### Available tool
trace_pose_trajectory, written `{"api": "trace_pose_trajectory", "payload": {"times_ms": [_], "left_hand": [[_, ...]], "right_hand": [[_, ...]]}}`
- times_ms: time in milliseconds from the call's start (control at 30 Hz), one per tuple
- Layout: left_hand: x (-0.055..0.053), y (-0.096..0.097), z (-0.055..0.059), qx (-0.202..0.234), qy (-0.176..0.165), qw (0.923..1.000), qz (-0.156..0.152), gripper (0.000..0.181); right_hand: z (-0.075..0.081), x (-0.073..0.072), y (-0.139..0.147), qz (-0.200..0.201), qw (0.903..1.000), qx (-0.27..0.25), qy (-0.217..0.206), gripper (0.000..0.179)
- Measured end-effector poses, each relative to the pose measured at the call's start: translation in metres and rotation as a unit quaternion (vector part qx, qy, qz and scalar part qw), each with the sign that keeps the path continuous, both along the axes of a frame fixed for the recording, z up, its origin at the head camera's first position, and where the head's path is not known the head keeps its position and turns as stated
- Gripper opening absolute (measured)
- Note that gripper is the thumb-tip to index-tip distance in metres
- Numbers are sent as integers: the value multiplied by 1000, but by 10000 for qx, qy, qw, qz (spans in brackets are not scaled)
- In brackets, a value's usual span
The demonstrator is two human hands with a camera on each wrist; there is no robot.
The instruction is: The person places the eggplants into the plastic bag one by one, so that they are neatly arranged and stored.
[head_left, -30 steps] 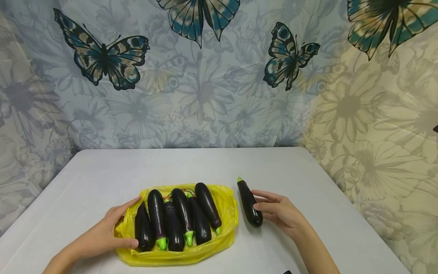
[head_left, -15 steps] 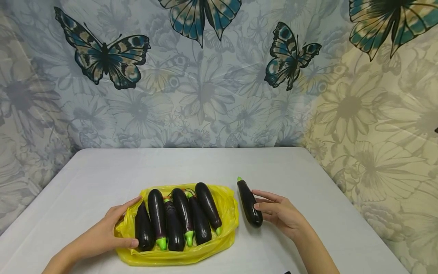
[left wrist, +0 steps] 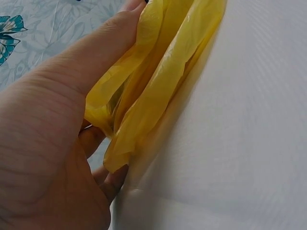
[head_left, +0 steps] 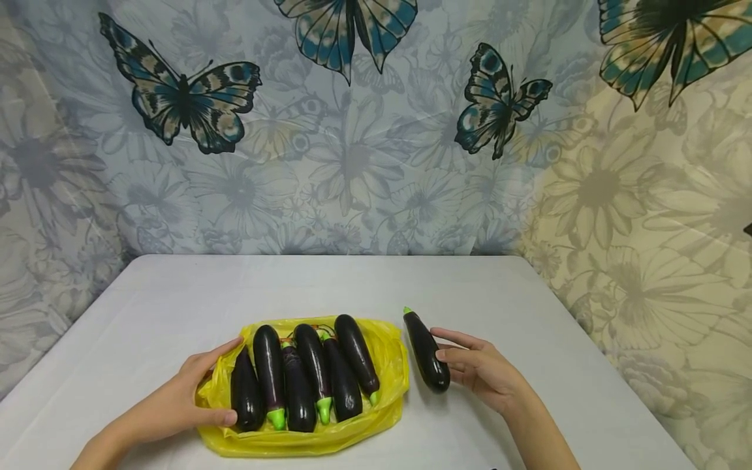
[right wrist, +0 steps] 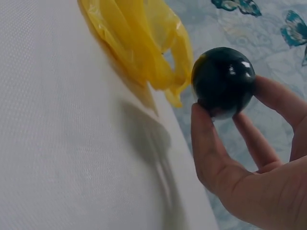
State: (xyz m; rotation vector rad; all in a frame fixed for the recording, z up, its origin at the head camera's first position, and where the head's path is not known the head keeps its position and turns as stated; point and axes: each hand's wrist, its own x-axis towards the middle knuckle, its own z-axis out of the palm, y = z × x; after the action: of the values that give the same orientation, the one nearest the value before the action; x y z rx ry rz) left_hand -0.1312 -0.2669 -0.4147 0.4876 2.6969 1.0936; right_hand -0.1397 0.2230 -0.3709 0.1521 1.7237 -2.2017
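Note:
Between the thumb and fingers of my right hand (head_left: pixel 483 371) is a dark purple eggplant (head_left: pixel 425 352), its green stem end pointing away from me. In the right wrist view the rounded end of this eggplant (right wrist: pixel 223 82) shows above the tabletop, with its shadow apart from it. My left hand (head_left: pixel 190 398) grips the left side of a yellow plastic bag (head_left: pixel 384 411), thumb at the near left rim. The left wrist view shows bag folds (left wrist: pixel 158 96) between the thumb and fingers. Several eggplants (head_left: pixel 298 388) lie side by side in the spread bag, stems facing different ways.
A white-covered table (head_left: pixel 329 281) carries the bag. Behind it hangs a floral cloth (head_left: pixel 358 163) with butterflies. Tabletop (head_left: pixel 564 365) extends to the right of the right hand.
The held eggplant has tilted slightly, its stem end shifting a little left and toward me. The left hand and the bag stay in place.

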Motion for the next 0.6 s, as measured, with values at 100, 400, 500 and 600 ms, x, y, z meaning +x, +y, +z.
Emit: {"api": "trace_pose_trajectory", "payload": {"times_ms": [100, 400, 500, 600], "left_hand": [[0, 0, 1, 15, 26, 10000, 6, 103], [-1, 1, 2, 35, 11, 10000, -6, 103], [-1, 1, 1, 15, 16, 10000, 16, 103], [-1, 1, 0, -7, -9, 10000, 19, 103]], "right_hand": [[1, 0, -1, 130, 9999, -73, 15, 54], [12, 4, -10, 417, 9988, -270, 47, 52], [14, 5, -16, 613, 9979, -198, 2, 51], [17, 5, -21, 745, 9972, -40, 15, 52]]}}
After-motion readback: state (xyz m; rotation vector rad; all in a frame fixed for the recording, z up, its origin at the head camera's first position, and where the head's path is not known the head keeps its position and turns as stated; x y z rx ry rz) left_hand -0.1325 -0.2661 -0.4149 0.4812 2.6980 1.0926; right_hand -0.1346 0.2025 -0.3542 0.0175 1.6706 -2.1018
